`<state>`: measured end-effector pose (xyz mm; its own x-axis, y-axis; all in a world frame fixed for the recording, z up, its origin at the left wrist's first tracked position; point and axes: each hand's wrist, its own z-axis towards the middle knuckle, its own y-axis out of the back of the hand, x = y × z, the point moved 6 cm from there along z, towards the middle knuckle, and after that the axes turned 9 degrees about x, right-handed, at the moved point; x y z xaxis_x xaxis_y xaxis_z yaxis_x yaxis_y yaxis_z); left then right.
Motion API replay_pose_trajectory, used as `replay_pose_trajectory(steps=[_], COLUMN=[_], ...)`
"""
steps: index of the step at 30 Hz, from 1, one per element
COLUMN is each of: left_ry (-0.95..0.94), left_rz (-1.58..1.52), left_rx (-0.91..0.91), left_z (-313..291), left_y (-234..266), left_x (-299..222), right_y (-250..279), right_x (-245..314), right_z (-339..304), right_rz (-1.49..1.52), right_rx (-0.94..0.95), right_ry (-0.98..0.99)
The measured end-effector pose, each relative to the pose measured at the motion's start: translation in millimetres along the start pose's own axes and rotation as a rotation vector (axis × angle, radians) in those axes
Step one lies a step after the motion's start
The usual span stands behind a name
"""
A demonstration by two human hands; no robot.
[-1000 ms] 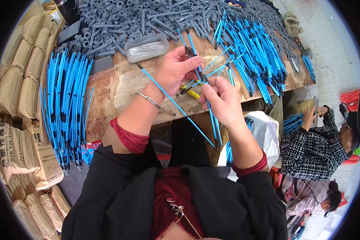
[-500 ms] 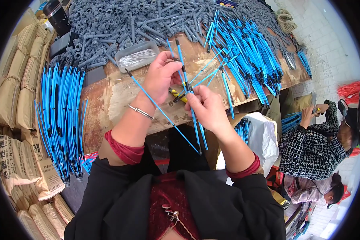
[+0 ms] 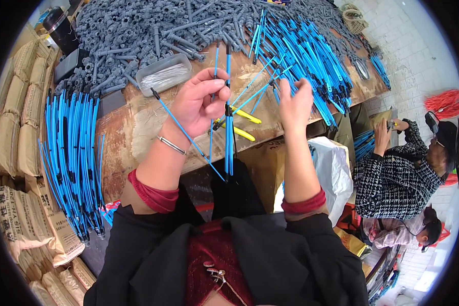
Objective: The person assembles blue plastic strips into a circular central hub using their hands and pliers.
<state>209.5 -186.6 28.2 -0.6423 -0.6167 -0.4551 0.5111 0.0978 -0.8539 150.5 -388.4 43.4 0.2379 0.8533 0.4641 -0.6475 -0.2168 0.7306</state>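
My left hand is closed on slim blue rods with black joints, which hang upright between thumb and fingers. Another blue rod slants across my left wrist. My right hand is raised near the front of the blue rod pile; its thumb and forefinger are apart, and nothing shows between them. Yellow-handled pliers lie on the table by the held rods, partly covered by them. Several loose blue rods cross one another between the two hands.
Grey plastic fittings are heaped along the back. A clear tray holds thin metal pins. More blue rods stand bundled at left, beside stacked paper sacks. A white bag hangs at right. Two people work farther right.
My right hand has let go of the held rods and moved right, toward the rod pile. The rods in my left hand now hang straighter, and the pliers show more fully.
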Motion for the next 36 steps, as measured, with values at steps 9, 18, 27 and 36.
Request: replay_pose_trajectory(steps=[9,18,27,36], left_ry=[0.025,-0.020,-0.147,0.047], left_rz=[-0.012,0.006,0.079,-0.103], left_rx=[0.164,-0.071,0.010,0.001], left_z=[0.3,0.6,0.5,2.6], left_y=[-6.4,8.5,1.6,-6.7], left_x=[1.6,4.5,3.4,12.9], right_y=[-48.0,78.3,45.2,-34.8], right_x=[-18.1,64.3,112.5,62.4], right_z=[26.2,19.8,-38.4,133.4], right_rz=[-0.026,0.771,0.204,-0.072], right_rx=[0.343,0.469,0.561,0.275], right_ry=[-0.278,0.032,0.468,0.224])
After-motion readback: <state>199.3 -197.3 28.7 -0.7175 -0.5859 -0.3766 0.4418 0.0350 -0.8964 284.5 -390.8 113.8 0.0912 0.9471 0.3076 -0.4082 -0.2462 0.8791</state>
